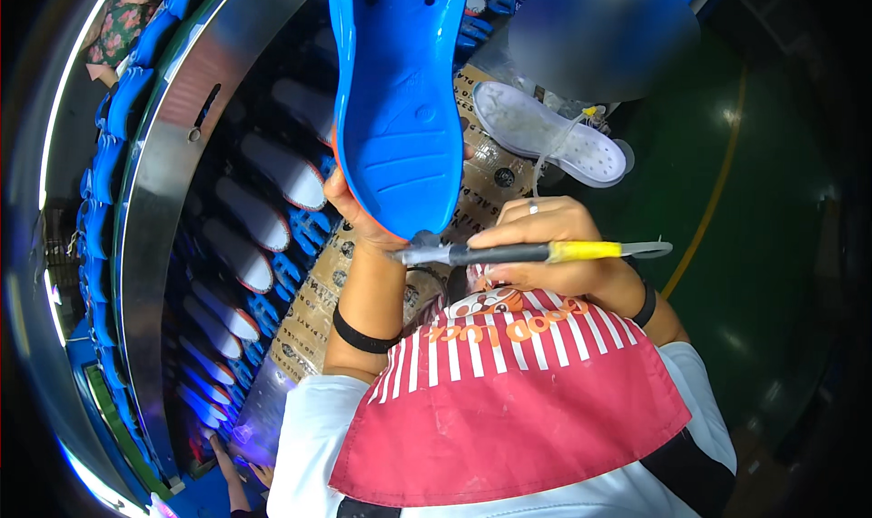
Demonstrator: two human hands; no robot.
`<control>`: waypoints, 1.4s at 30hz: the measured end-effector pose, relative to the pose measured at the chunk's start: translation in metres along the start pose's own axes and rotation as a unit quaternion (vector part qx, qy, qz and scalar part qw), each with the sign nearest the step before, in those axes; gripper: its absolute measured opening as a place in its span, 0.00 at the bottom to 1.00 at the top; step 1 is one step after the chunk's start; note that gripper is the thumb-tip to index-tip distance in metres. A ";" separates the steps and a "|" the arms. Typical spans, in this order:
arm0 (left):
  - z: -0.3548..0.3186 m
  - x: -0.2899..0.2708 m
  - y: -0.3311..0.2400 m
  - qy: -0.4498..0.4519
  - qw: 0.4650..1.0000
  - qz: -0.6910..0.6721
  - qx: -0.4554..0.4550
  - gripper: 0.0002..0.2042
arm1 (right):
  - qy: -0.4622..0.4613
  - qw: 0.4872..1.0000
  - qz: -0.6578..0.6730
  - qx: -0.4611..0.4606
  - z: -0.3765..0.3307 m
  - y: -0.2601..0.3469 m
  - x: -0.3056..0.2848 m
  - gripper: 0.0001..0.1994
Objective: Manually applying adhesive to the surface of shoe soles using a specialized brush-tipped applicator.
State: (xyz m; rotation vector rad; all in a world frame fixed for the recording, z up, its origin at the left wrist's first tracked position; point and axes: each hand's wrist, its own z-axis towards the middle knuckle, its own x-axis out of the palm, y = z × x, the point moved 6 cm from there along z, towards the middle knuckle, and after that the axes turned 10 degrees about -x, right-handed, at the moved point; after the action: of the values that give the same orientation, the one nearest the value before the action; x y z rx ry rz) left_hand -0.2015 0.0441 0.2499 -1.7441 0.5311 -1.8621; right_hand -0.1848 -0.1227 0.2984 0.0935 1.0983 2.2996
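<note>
My left hand (361, 211) is wrapped around the heel end of a blue, foot-shaped shoe piece (404, 145) with holes near its far end and an orange edge at its left. It is held up with its broad face in view. My right hand (549, 232) grips a brush (513, 253) by its dark handle, which has yellow wrapping and a thin loop at its right end. The brush tip is at the heel edge of the blue piece; whether it touches is hard to tell. Right of the blue piece lies a white sole (545, 134) with small holes.
Printed brown cardboard (313, 313) covers the ledge before me. To the left, a rack holds several white soles (250, 214) above blue pieces, beside a curved metal rail (168, 154). Another person's floral clothing (118, 36) shows at far left. A green floor (727, 245) lies right.
</note>
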 end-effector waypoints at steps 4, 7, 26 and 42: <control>-0.001 0.002 -0.010 -0.053 0.998 0.025 0.020 0.47 | -0.022 0.988 -0.153 -0.015 -0.001 0.000 -0.009 0.15; -0.002 -0.008 -0.013 -0.035 0.997 0.068 0.017 0.47 | 0.025 0.997 -0.075 0.001 -0.006 -0.007 0.006 0.14; -0.007 -0.020 0.001 0.024 0.975 0.043 -0.215 0.35 | 0.097 0.985 -0.114 -0.089 0.008 0.010 0.010 0.15; -0.021 -0.023 0.003 -0.128 0.895 0.095 -0.416 0.32 | 0.083 0.980 -0.160 -0.087 0.003 -0.001 0.014 0.13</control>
State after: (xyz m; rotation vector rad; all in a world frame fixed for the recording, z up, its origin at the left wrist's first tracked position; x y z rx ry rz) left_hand -0.2212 0.0549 0.2285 -2.2936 1.4842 -1.2955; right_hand -0.1948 -0.1127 0.2971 -0.3267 0.9099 2.1260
